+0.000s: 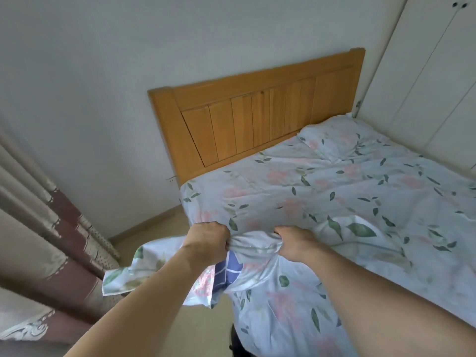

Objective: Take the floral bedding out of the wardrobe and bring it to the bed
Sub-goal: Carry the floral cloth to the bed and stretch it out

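At centre frame, the left hand [208, 238] and right hand [293, 242] are each clenching a bunched fold of the bedding [260, 244], pale blue cloth printed with pink flowers and green leaves. The bedding is spreading across the bed [334, 181] to the right and hanging off its near edge at lower centre, showing a blue grid-patterned layer [230, 266] underneath. A wooden headboard [247, 119] is standing at upper centre, a wardrobe [432, 73] at upper right, curtains [38, 228] at left.
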